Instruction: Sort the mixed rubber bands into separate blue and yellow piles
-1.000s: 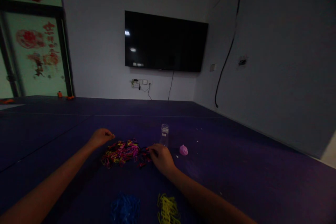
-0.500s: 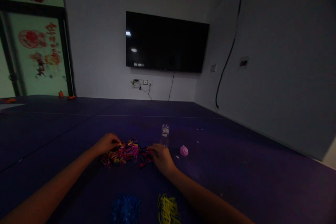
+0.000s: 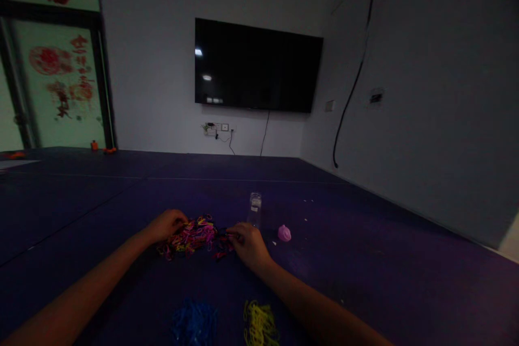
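Observation:
A loose heap of multicoloured rubber bands (image 3: 197, 235), mostly pink, red, yellow and dark, lies on the purple mat. My left hand (image 3: 170, 224) is at its left edge, thumb and fingers pinched together among the bands. On the other side, my right hand (image 3: 248, 243) pinches bands from a smaller dark and red cluster (image 3: 221, 248) that trails off the heap. The exact bands between the fingertips are too small and dim to tell. Just behind my right hand stands a clear bottle (image 3: 255, 208), its lower part partly hidden.
Close to me lie a blue pile of bands (image 3: 194, 323) and a yellow pile of bands (image 3: 260, 324). Right of the bottle sits a small pink rounded object (image 3: 284, 233), with white scraps nearby. Farther off, a television (image 3: 257, 65) hangs on the wall above sockets.
My left hand has shifted slightly right and down over the heap's edge. The right hand stays almost in place, its fingertips moving slightly at the dark cluster.

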`<state>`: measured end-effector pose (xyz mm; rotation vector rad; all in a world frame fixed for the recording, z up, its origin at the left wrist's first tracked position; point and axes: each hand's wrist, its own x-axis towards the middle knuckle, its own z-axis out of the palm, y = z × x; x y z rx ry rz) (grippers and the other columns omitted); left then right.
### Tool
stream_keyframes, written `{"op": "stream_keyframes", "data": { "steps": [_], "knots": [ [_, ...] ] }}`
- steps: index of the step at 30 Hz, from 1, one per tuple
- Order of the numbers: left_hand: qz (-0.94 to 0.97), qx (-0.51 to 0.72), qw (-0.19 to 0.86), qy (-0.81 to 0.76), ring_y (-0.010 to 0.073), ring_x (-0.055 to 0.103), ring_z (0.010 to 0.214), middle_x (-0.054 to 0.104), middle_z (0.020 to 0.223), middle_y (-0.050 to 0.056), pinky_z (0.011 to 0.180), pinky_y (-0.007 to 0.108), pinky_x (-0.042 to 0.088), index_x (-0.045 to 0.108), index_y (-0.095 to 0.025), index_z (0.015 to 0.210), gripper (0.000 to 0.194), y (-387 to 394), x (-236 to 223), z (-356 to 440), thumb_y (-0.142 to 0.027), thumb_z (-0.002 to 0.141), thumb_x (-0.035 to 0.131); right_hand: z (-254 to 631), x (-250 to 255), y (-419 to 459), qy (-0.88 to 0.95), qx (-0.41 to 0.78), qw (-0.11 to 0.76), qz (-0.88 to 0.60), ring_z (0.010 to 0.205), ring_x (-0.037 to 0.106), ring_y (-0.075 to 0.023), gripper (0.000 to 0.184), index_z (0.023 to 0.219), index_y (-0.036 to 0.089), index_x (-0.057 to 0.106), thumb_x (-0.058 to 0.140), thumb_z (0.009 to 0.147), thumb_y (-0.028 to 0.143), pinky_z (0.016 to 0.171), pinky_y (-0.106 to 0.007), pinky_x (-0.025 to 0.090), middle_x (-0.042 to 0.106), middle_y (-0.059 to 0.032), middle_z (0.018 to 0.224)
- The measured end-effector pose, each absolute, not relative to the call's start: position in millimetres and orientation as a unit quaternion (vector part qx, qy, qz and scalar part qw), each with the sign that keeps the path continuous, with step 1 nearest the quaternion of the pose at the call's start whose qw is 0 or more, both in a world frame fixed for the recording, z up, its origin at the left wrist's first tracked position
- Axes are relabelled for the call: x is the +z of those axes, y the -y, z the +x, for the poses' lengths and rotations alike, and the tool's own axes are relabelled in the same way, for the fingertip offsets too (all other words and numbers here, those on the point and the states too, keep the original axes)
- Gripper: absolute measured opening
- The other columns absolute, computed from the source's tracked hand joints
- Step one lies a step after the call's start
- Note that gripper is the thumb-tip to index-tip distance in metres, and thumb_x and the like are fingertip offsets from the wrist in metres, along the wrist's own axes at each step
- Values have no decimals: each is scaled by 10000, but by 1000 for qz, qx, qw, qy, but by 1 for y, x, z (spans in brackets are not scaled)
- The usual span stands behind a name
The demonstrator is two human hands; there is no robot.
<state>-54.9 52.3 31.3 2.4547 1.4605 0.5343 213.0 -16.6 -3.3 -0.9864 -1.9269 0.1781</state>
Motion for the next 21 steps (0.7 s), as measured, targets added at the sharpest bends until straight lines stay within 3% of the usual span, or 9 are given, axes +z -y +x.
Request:
{"op": "stream_keyframes", "data": {
  "steps": [9,14,21],
  "knots": [
    [822,243,143,-495,213,612,711,674,667,39,642,253,420,642,-176,638,173,-55,32,-58,-313,661,539,214,-6,14,790,50,465,-397,645,571,-135,225,853,189,699,548,739,67,627,-236,445,644,-34,746],
    [803,294,167,-491,220,607,684,678,688,61,618,267,425,658,-160,657,277,-54,33,-60,-421,651,565,213,-5,15,788,53,468,-397,641,571,-131,214,835,192,699,541,749,76,617,-229,443,645,-29,741],
    [773,340,211,-492,173,537,498,602,528,30,469,240,379,652,-142,657,427,-54,33,-60,-553,653,535,212,-3,18,787,55,470,-397,636,574,-131,221,824,189,699,520,756,79,621,-233,448,644,-31,737]
  ]
}}
